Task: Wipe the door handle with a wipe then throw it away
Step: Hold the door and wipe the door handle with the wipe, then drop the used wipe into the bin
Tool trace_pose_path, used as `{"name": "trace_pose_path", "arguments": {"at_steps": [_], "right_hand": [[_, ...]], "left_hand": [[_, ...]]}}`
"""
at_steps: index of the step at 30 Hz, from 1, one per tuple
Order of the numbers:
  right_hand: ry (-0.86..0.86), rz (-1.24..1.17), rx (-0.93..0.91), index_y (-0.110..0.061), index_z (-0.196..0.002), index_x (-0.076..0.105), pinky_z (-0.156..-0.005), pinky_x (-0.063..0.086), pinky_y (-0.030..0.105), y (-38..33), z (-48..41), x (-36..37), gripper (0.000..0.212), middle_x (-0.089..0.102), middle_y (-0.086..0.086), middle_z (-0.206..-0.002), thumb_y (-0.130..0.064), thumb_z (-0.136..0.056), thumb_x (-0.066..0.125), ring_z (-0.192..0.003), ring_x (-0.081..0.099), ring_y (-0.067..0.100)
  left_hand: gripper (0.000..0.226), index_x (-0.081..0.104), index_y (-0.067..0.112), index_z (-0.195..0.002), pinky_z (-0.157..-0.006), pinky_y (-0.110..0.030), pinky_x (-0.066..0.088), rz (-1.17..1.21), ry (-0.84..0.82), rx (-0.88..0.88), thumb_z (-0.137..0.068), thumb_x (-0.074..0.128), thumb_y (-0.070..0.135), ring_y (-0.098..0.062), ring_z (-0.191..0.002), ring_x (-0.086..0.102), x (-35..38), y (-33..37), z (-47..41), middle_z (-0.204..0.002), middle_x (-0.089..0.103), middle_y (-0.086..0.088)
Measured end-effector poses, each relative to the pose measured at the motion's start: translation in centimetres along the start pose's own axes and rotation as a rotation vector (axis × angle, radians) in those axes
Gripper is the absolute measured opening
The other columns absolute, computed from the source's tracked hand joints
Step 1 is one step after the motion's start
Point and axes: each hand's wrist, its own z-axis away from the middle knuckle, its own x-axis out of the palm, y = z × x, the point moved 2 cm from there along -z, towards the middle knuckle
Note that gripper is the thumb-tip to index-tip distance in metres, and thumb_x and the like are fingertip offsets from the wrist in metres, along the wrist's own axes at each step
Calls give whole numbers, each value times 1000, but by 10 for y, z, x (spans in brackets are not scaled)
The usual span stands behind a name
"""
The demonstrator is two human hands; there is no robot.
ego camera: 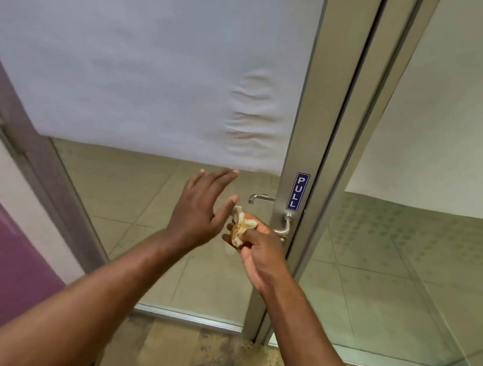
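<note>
A silver lever door handle [285, 225] sticks out from the metal frame of a glass door [301, 146], just below a blue PULL sticker [298, 190]. My right hand [259, 246] is closed around a crumpled, stained white wipe [239, 224], right beside the handle's left end. My left hand [202, 208] hovers just left of the wipe with fingers spread and nothing in it; its thumb tip is close to the wipe. A second handle [260, 198] shows through the glass on the door's far side.
The glass is covered by frosted white film [157, 66] down to handle height. A fixed glass panel [430, 192] stands to the right of the door. A purple wall [10, 249] is at the left. Tiled floor [139, 194] lies beyond the glass.
</note>
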Motion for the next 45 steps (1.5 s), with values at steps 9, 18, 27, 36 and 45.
{"name": "trace_pose_path", "arguments": {"at_steps": [9,18,27,36,45], "right_hand": [[-114,127,74,-5,-109,63,-70,60,34,55,8,66,23,76,10,-88,8,-91,62,-75,71,20],[-324,240,113,-15,-97,82,-66,54,26,104,15,140,32,79,7,-96,-11,-74,60,-86,70,13],[-507,644,-233,-26,-133,69,-86,49,11,182,14,233,48,68,-7,-128,-8,-89,76,-116,65,2],[-338,759,-261,-26,-77,67,-62,44,13,271,1,290,16,68,-12,-73,-32,-82,81,-65,58,-1],[-442,957,-145,-30,-73,58,-55,41,11,365,-48,293,27,66,-13,-71,-27,-79,84,-62,56,-3]], "left_hand": [[44,69,6,-133,-103,-46,49,-137,-20,-118,-98,52,27,-25,-115,64,-64,-13,103,-129,69,-6],[33,72,12,-120,-83,-23,55,-92,256,-427,-92,75,-6,-3,-96,61,-134,-56,147,-107,67,6],[45,68,20,-139,-98,-18,53,45,415,-608,-99,61,0,0,-117,67,-200,-122,200,-128,71,12],[56,35,19,-163,-126,-31,23,-253,203,-692,-107,40,20,-5,-155,23,-243,-193,262,-165,30,9],[69,4,13,-168,-130,-44,-5,-572,-69,-860,-110,26,41,-20,-160,-13,-234,-273,343,-175,-9,-4]]}}
